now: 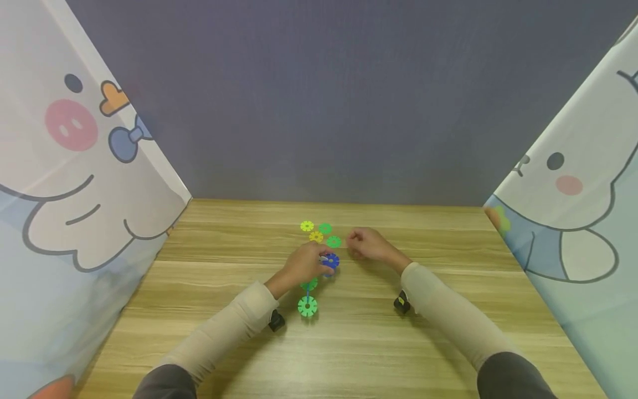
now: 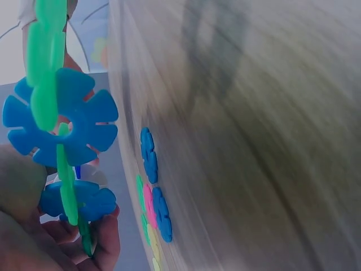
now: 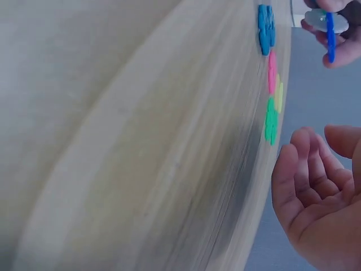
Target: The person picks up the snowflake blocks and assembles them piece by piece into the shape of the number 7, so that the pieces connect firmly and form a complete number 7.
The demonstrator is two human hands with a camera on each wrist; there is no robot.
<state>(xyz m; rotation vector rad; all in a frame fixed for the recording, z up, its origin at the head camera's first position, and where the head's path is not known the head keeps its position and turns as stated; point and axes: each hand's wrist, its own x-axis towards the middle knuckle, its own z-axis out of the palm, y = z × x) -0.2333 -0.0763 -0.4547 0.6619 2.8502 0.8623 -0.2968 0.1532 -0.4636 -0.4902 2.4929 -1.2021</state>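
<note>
Dark right sleeve (image 1: 513,377) lies nearest the head camera. Left hand (image 1: 303,262) grips a chain of interlocked notched discs (image 2: 93,134), held above the table (image 1: 498,266); right hand (image 1: 369,244), loosely curled, holds nothing. Loose discs (image 1: 336,242) lie flat beyond the chain. Handling, as judged: light, stiff, somewhat slippery, joints liable to part under twisting. Recommended hold: across flat faces, close beside a joint.

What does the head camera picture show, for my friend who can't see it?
A person's left hand holds joined notched discs, green and blue, above a wooden table. Nearby, the right hand holds nothing. Beyond the left hand lie two yellow discs and two green discs.
</note>
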